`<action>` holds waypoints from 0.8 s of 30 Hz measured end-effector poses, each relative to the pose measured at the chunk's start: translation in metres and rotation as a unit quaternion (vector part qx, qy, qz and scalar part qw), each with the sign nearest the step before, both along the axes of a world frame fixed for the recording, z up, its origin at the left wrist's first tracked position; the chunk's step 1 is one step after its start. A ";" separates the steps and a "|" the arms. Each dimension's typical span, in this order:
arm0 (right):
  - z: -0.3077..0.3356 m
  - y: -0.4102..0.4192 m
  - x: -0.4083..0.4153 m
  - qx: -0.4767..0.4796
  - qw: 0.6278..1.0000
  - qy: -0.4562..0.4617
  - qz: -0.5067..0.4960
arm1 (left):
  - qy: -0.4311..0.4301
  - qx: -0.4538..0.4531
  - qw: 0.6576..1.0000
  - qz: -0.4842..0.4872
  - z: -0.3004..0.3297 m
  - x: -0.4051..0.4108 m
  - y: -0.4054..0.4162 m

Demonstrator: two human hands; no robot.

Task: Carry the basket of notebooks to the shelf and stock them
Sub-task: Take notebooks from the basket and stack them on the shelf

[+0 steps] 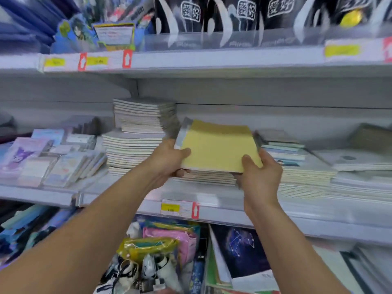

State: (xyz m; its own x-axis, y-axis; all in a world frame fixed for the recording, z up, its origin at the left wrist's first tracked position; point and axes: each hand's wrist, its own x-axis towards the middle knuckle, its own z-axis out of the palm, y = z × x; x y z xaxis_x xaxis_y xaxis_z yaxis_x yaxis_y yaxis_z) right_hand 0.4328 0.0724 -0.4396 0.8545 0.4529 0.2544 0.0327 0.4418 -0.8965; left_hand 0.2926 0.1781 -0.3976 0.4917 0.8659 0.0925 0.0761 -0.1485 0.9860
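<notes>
I hold a stack of notebooks [218, 145] with a yellow top cover over the middle shelf [233, 211]. My left hand [167, 160] grips its left near corner, thumb on top. My right hand [261, 172] grips the right near corner, thumb on the cover. The stack rests on or just above a low pile of notebooks [207, 178] on the shelf; I cannot tell whether they touch. The basket is not in view.
A tall pile of pale notebooks [137, 134] stands just left of the held stack, another pile [297, 166] just right. Small wrapped notebooks [53, 160] fill the shelf's left end. The upper shelf [212, 58] hangs overhead. Pouches and starry covers [239, 247] sit below.
</notes>
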 end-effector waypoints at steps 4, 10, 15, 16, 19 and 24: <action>-0.002 0.013 0.017 -0.043 0.991 0.011 0.127 | 0.069 -0.015 0.997 0.035 -0.009 0.014 0.041; -0.015 0.021 0.039 -0.141 0.979 -0.094 0.116 | 0.227 0.169 0.958 0.053 -0.020 0.023 0.053; -0.020 0.032 0.046 -0.193 0.963 -0.176 0.065 | 0.269 0.319 0.905 0.084 -0.023 0.026 0.066; -0.019 0.034 0.047 -0.207 0.958 -0.192 0.059 | 0.265 0.343 0.896 0.093 -0.024 0.026 0.068; -0.016 0.037 0.051 -0.265 0.933 -0.232 0.080 | 0.242 0.355 0.901 0.053 -0.031 0.022 0.069; -0.021 0.050 0.057 -0.289 0.926 -0.237 0.048 | 0.187 0.352 0.913 0.093 -0.040 0.021 0.076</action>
State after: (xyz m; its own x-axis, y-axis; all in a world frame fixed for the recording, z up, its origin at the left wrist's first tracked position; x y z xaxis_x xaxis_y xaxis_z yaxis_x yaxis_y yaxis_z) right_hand 0.4896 0.1226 -0.4603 0.6567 0.6994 0.2820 0.4691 -0.0861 -0.8789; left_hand 0.3139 0.2545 -0.4378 0.4534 0.7282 0.5139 0.4754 -0.6853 0.5517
